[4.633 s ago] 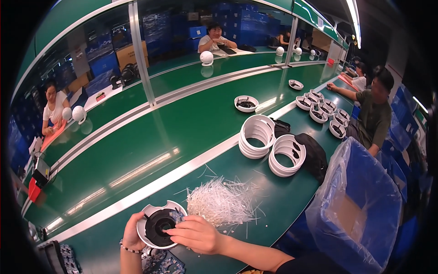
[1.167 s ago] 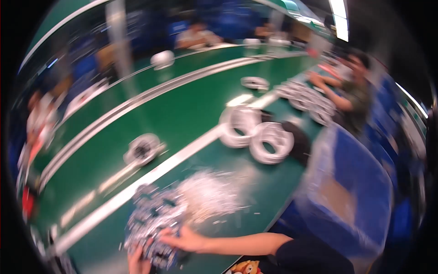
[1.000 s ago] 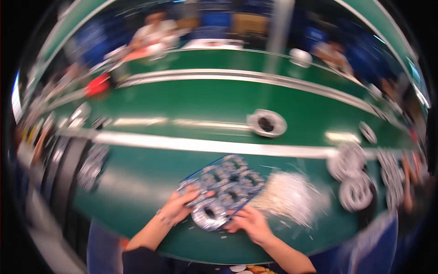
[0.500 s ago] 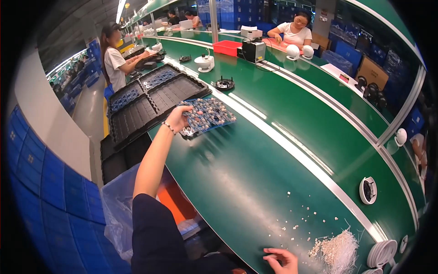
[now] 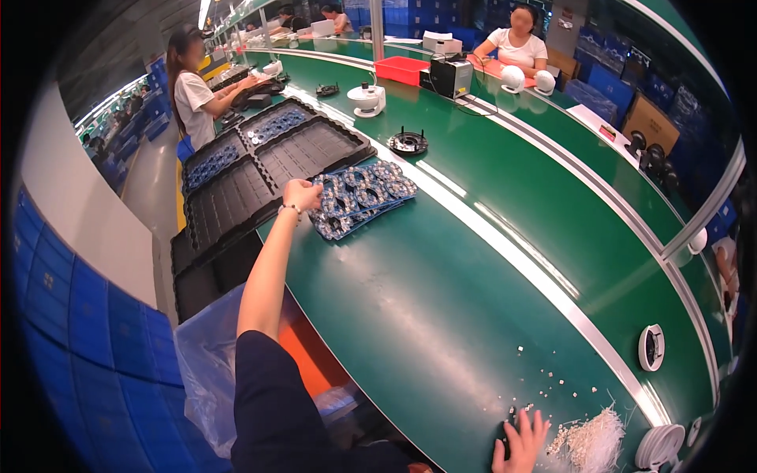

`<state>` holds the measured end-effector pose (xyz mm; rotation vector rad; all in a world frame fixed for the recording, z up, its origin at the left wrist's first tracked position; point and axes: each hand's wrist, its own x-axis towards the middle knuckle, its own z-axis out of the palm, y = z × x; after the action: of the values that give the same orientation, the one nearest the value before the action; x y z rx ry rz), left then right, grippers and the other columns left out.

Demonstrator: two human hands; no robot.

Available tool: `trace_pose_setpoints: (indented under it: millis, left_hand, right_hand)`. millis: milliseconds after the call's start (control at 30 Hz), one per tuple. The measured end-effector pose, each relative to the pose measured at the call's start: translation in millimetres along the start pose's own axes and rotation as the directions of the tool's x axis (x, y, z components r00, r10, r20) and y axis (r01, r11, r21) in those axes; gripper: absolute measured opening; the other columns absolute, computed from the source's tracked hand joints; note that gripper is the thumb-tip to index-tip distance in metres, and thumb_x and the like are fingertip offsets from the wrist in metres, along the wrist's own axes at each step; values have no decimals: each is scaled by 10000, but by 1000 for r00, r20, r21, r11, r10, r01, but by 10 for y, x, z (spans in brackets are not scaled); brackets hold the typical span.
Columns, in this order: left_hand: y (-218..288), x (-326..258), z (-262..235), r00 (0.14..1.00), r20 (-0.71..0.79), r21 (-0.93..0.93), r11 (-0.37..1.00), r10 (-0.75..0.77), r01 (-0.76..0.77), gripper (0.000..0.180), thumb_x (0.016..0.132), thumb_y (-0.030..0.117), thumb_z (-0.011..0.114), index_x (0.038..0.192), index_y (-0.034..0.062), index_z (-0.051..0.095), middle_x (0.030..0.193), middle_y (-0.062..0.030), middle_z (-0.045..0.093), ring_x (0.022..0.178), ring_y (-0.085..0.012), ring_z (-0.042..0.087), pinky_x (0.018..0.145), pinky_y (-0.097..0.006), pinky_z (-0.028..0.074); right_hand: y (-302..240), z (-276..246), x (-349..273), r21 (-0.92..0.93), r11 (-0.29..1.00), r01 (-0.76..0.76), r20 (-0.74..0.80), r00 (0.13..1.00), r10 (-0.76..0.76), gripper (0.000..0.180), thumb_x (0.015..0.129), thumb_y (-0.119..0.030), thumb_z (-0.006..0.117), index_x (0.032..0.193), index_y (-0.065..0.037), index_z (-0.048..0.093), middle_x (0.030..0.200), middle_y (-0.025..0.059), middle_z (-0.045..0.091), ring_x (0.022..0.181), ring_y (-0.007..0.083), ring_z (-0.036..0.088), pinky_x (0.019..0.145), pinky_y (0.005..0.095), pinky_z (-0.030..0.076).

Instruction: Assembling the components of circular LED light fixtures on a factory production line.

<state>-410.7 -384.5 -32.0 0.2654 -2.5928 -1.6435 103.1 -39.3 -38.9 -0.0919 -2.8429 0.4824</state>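
Note:
My left hand is closed at the left edge of a blue circuit board panel, its fingertips pinching the edge. Round cut-outs and silvery parts cover the panel, which lies on top of other blue panels on the green table. At the lower right, my right hand hovers low over the table, fingers spread and holding nothing. Small dark bits lie by its fingertips. Just right of it is a heap of thin clear strands mixed with small cream pieces.
Black compartment trays, some holding blue boards, stand left of the panels. Beyond are a round black part and a white device. White round housings sit at the lower right. Co-workers work at the far left and across the line.
The panel in my left hand has come down onto the stack and shows silvery parts instead of tan ones. My right hand has moved right and spread its fingers. The view has shifted slightly.

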Motion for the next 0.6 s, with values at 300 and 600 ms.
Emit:
trace_pose_setpoints:
  millis: [300, 600]
  left_hand:
    - [-166, -287, -126, 971, -218, 520, 853, 94, 34, 982, 540, 616, 669, 1099, -148, 409, 1101, -302, 480, 1028, -364, 503, 867, -368, 417]
    - [26, -19, 130, 973, -62, 186, 956, -221, 229, 778, 520, 393, 805, 984, -129, 461, 812, -162, 591, 572, -199, 578, 429, -313, 449]
  right_hand:
    - [-351, -11, 269, 142, 978, 151, -212, 970, -119, 329, 683, -79, 613, 1006, -40, 562, 1195, 191, 462, 1129, 426, 384, 949, 513, 281]
    - [-521, 285, 539, 336, 920, 203, -205, 969, -139, 298, 586, -119, 675, 875, -64, 629, 1167, 170, 494, 1146, 394, 370, 947, 478, 298]
